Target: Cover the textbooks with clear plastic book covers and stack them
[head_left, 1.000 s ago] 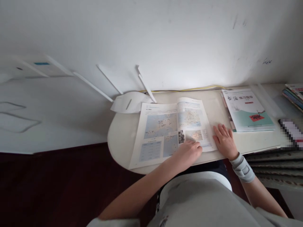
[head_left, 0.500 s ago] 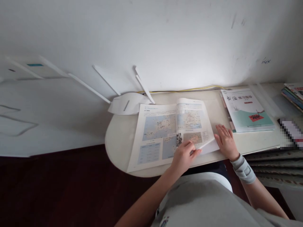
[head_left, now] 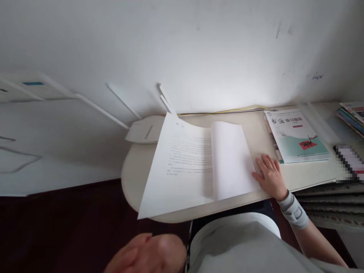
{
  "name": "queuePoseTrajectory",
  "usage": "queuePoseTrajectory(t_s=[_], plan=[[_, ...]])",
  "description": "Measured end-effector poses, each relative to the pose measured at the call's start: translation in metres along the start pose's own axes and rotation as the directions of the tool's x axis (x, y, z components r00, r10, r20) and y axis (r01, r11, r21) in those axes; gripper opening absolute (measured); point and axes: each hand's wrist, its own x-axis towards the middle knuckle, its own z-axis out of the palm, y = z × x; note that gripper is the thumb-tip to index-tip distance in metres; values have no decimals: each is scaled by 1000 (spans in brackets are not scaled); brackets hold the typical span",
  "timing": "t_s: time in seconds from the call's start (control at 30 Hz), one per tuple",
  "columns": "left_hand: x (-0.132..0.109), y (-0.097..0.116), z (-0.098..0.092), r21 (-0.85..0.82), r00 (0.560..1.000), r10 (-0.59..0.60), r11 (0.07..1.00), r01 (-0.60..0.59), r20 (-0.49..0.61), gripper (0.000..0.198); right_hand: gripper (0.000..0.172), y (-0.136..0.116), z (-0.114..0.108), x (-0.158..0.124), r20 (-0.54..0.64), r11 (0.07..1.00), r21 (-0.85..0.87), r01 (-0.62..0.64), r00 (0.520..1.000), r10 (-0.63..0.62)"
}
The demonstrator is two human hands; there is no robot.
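An open book (head_left: pixel 184 185) lies on the desk, a printed page on its left side and a blank white page on its right. The left page's outer edge is raised, with its lower corner past the desk's front edge. My right hand (head_left: pixel 270 177) rests flat on the desk with fingers apart, its thumb at the book's right edge. Away from the book, low in the view, my left hand (head_left: pixel 150 252) is smeared by motion, and its fingers cannot be made out.
The desk (head_left: pixel 133 170) has a rounded left end. A white router (head_left: pixel 146 131) with antennas stands behind the book. To the right lie a green-and-white exercise book (head_left: pixel 301 140), a pixelated dark-edged object (head_left: pixel 351 163) and a stack of books (head_left: pixel 354 117). A yellow cable (head_left: pixel 239 110) runs along the wall.
The map pages have given way to a text page on the left and a blank page on the right. My left hand has left the book, moving down and left. My right hand stays put.
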Motion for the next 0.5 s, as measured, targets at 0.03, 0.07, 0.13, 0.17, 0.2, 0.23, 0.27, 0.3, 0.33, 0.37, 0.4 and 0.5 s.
queuePoseTrajectory(t_s=[0.03,0.07,0.13,0.17,0.2,0.23,0.27,0.3,0.33,0.37,0.4,0.5], plan=[[5,11,5,34,956,293,955,-293,24,50,48,0,-1,0,3,1000,-4,-1,1000,1],[9,24,16,-27,851,487,870,-492,198,48,46,0,-1,0,3,1000,-5,-3,1000,3],[12,50,54,-64,674,509,820,-569,535,41,44,-1,-2,1,-1,1000,1,-5,1000,5],[11,59,76,-44,574,449,812,-582,685,42,44,-1,-2,1,-6,1000,7,-7,1000,7],[7,65,99,-31,491,394,803,-595,777,49,44,-1,-3,1,-13,1000,14,-8,1000,8],[1,68,119,-14,419,329,800,-600,846,57,44,-1,-2,2,-19,1000,20,-9,1000,10],[-5,68,136,-23,346,291,794,-608,892,63,44,0,-2,2,-25,1000,26,-11,1000,11],[-12,67,148,-37,290,269,789,-613,918,66,44,0,-2,2,-30,999,31,-12,999,13],[-17,64,156,-49,250,255,786,-616,934,69,45,0,-1,2,-34,999,33,-14,999,15],[-22,60,159,-61,225,252,783,-619,941,71,45,0,0,2,-36,999,33,-17,999,18],[-24,57,159,-67,214,250,782,-620,944,72,46,1,0,2,-38,999,31,-21,999,22],[-25,49,151,-53,225,242,783,-620,944,72,44,1,1,2,-33,999,22,-26,999,26]])
